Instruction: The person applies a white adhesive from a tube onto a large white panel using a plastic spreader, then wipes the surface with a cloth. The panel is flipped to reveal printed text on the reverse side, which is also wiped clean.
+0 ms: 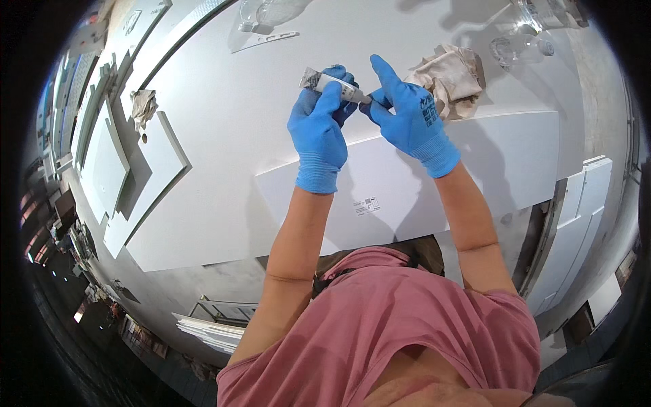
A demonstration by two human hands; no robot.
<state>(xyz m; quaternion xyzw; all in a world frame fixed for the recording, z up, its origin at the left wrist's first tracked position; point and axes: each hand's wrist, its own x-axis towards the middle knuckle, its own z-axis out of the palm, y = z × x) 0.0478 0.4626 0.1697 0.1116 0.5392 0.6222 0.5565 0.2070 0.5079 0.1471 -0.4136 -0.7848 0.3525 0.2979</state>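
Both of my hands wear blue work gloves and are raised over a white panel [475,163] with a small printed label [367,206]. My left hand [321,122] is closed round a small white tube [337,87], its crumpled tail end sticking out to the left and its tip toward the right. At that tip, the thumb and some fingers of my right hand [410,119] come together, while its index finger stretches upward. Whether those fingertips pinch a cap is too small to make out. A crumpled beige cloth [451,76] lies just beyond my right hand.
Clear plastic bottles [521,50] lie at the far right, and clear plastic [268,13] with a flat slotted strip [264,41] is at the far edge. White boards [150,169] and a second cloth [144,107] are on the left. More panels [573,224] lean at the right.
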